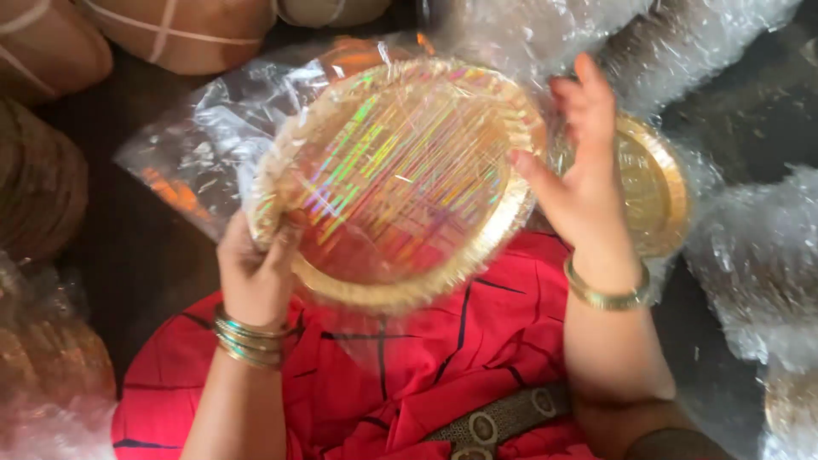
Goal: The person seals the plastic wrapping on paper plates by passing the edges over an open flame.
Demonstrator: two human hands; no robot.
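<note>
Your left hand (256,277) fingers curled in a grip, your right hand (579,175) open, fingers spread upward, both forearms raised

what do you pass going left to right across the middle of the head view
stack of brown discs → left hand → round shiny golden plate in clear plastic → right hand → second golden plate → bubble-wrapped bundle

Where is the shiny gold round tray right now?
In the head view, the gold tray sits centre frame, held between the left hand and right hand, inside a clear plastic bag above the red garment.
</note>
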